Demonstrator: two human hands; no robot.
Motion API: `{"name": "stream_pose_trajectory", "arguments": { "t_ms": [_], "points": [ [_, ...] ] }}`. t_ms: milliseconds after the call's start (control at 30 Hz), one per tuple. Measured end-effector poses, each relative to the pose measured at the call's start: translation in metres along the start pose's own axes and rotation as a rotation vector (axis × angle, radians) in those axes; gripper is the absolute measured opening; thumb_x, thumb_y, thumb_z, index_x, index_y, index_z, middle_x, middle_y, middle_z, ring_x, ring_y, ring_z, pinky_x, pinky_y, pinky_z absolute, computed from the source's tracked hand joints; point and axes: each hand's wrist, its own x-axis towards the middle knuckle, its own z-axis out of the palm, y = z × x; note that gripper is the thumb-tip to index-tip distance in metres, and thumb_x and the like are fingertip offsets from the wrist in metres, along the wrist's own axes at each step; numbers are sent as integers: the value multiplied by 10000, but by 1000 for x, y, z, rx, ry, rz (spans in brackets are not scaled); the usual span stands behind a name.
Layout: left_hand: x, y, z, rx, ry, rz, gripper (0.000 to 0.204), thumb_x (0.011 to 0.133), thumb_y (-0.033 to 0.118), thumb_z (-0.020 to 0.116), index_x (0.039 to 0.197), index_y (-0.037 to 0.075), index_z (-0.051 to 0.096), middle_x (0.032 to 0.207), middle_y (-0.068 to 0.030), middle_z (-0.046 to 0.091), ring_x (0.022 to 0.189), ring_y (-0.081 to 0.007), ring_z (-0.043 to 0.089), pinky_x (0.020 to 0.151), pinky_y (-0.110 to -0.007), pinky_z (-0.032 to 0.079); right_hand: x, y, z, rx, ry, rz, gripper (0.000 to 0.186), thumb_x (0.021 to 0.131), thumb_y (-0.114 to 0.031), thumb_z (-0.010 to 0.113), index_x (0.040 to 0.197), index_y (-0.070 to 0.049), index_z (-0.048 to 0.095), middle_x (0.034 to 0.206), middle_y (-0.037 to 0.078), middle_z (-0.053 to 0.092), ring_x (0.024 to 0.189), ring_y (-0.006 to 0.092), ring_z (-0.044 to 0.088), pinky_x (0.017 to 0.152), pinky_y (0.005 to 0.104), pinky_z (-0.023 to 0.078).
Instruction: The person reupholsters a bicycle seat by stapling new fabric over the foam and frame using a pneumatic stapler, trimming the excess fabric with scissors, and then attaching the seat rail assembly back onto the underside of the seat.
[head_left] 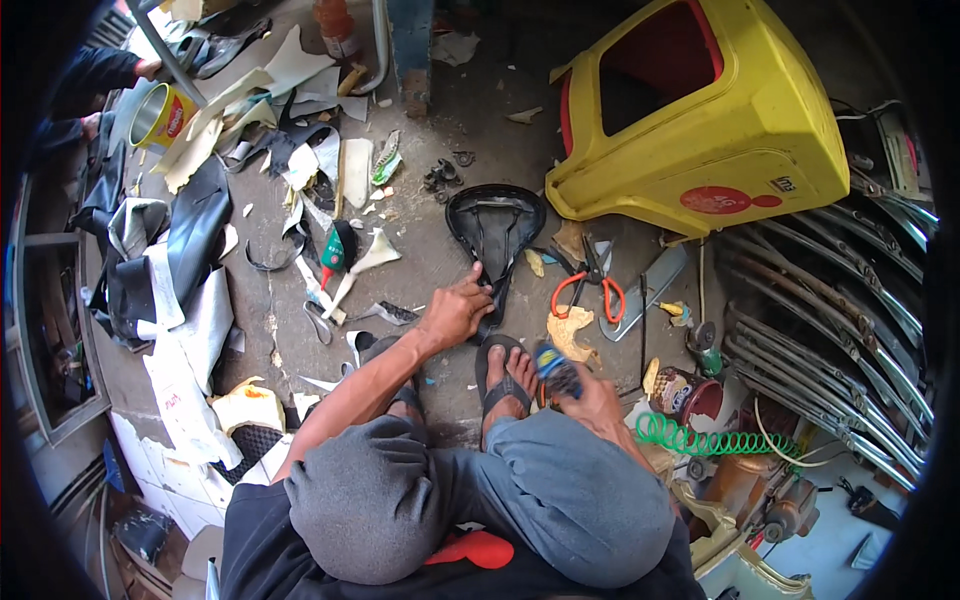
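A black bicycle seat shell (497,225) rests on the floor in front of my feet, its wide end away from me and its narrow nose towards me. My left hand (458,312) grips that nose, fingers wrapped over its left side. Close to my right foot, my right hand (588,396) is closed around a dark blue object with a yellow-marked label (557,370); its kind is not clear. Just beyond it lie orange-handled scissors (590,287), a scrap of yellow foam (572,333) and a broad metal blade (648,292).
Sheet offcuts (190,290) and a green bottle with a red tip (338,252) litter the left. Another person's hand (148,68) shows at upper left, near a yellow tin (162,117). A yellow plastic housing (720,140), metal tubes (830,330) and a green coiled hose (710,440) occupy the right.
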Motion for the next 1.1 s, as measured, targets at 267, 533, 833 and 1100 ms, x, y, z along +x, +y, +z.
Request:
{"name": "stream_pose_trajectory", "arguments": {
  "t_ms": [267, 533, 833, 1100],
  "points": [
    [0, 2, -1, 10, -24, 26, 158, 843, 107, 770, 986, 38, 767, 1118, -97, 750, 1345, -336, 550, 1012, -407, 549, 40, -25, 21, -85, -59, -225, 671, 755, -264, 687, 1406, -180, 546, 761, 260, 682, 720, 456, 695, 688, 543, 561],
    [-2, -3, -1, -9, -25, -10, 162, 850, 117, 767, 995, 46, 763, 1134, -91, 746, 1347, -332, 549, 1007, -403, 551, 49, -52, 9, -167, -95, -232, 665, 757, -241, 692, 1403, -169, 550, 841, 215, 721, 761, 430, 709, 682, 521, 569],
    [-4, -7, 0, 19, -67, 15, 127, 869, 144, 752, 979, 85, 774, 1172, -66, 738, 1318, -307, 583, 970, -391, 573, 61, -94, -2, -373, -211, -275, 549, 793, -229, 728, 1316, -138, 589, 810, 245, 719, 759, 449, 717, 695, 547, 575],
    [12, 0, -11, 266, -205, 300, 247, 856, 171, 645, 1074, 90, 729, 1198, -27, 702, 1270, -218, 615, 912, -339, 557, 62, -111, -2, -321, -222, -37, 429, 867, -206, 659, 1260, -69, 556, 864, 274, 724, 878, 483, 717, 810, 571, 558]
  ]
}}
